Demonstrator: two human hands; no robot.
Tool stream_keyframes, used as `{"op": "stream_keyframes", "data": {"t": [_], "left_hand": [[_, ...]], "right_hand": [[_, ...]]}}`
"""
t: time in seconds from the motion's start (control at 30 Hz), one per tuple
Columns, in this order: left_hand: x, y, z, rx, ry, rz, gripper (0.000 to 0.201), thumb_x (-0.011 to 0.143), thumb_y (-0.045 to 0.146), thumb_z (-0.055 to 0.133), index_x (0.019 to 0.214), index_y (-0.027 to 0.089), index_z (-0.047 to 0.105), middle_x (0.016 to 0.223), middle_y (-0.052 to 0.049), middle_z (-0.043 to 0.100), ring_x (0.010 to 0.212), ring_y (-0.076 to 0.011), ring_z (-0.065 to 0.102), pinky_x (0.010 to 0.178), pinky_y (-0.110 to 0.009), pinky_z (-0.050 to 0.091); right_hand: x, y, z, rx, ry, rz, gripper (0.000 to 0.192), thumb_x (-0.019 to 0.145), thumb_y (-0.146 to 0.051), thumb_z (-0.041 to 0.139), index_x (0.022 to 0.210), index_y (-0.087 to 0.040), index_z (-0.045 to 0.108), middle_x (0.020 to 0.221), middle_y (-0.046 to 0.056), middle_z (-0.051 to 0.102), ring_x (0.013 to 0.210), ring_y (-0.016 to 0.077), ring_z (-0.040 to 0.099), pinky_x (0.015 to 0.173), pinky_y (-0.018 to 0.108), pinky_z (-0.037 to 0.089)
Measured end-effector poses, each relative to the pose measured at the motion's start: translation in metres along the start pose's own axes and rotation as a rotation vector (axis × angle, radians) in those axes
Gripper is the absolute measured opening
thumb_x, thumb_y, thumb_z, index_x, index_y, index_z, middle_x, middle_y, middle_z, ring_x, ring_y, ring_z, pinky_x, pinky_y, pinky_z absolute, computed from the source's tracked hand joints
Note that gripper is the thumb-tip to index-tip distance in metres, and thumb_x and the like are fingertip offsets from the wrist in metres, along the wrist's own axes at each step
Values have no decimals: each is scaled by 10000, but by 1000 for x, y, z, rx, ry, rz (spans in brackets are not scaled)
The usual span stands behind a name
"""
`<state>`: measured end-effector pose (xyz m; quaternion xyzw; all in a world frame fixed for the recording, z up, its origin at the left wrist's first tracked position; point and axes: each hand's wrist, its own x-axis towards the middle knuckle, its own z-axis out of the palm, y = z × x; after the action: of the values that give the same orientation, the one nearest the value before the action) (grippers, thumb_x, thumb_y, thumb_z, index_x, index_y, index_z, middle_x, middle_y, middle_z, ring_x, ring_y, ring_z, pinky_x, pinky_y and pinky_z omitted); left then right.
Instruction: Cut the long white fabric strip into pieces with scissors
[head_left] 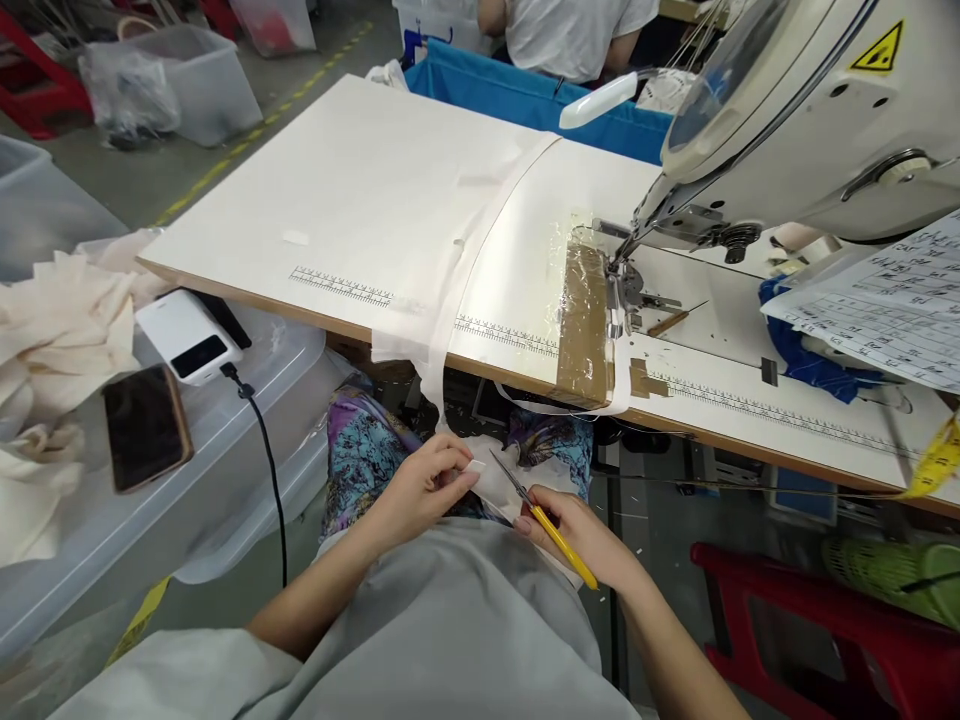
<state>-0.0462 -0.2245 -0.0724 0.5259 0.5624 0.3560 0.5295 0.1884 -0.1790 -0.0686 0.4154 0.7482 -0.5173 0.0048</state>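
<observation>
Over my lap, my left hand pinches the edge of a thin whitish fabric piece, thumb against fingers. A small white bit, perhaps a label, shows at the fingertips. My right hand is closed around small scissors with yellow handles. Their pointed metal blades aim up and left, just above the fabric and close to my left fingertips. A pale fabric strip hangs from the table edge down toward my lap. Whether the blades touch the cloth I cannot tell.
A white sewing table with printed rulers carries a sewing machine at right. Left, a plastic bin holds a phone, a white power bank and cream fabric. A red stool stands lower right. A person sits beyond.
</observation>
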Motion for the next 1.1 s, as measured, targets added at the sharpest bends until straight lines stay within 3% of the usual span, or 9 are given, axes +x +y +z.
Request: {"op": "stream_keyframes", "data": {"t": [0.1, 0.17, 0.43, 0.77, 1.1], "left_hand": [[0, 1, -1, -285, -138, -226, 398, 843, 541, 566, 833, 144, 600, 619, -35, 630, 473, -113, 551, 474, -206, 425], [0, 1, -2, -415, -174, -311, 426, 796, 559, 625, 830, 136, 593, 562, -45, 649, 510, -149, 619, 504, -213, 468], [1, -7, -6, -571, -123, -367, 440, 728, 555, 705, 733, 132, 585, 550, -50, 671, 509, -153, 656, 483, -187, 469], [2, -12, -6, -570, -113, -372, 462, 690, 573, 724, 688, 131, 588, 515, -40, 642, 476, -149, 633, 459, -191, 435], [2, -14, -7, -568, -106, -358, 431, 724, 544, 712, 689, 128, 607, 517, -50, 655, 471, -140, 626, 466, -188, 438]], "right_hand": [[7, 0, -4, -15, -91, 9, 466, 840, -627, 529, 684, -210, 391, 630, -41, 386, 587, 121, 336, 520, 233, 261], [12, 0, -7, -10, -148, 9, 477, 828, -645, 532, 684, -207, 407, 627, -42, 377, 585, 119, 328, 517, 233, 255], [26, 0, -13, -31, -260, -36, 476, 828, -624, 545, 660, -206, 391, 609, -54, 325, 564, 108, 294, 495, 232, 223], [24, -4, -6, -281, -53, -113, 442, 834, -556, 585, 615, -210, 418, 547, -50, 380, 508, 109, 319, 483, 253, 216], [23, -5, -1, -354, 35, -49, 537, 820, -654, 528, 558, -220, 350, 490, -41, 367, 462, 111, 307, 462, 254, 206]]}}
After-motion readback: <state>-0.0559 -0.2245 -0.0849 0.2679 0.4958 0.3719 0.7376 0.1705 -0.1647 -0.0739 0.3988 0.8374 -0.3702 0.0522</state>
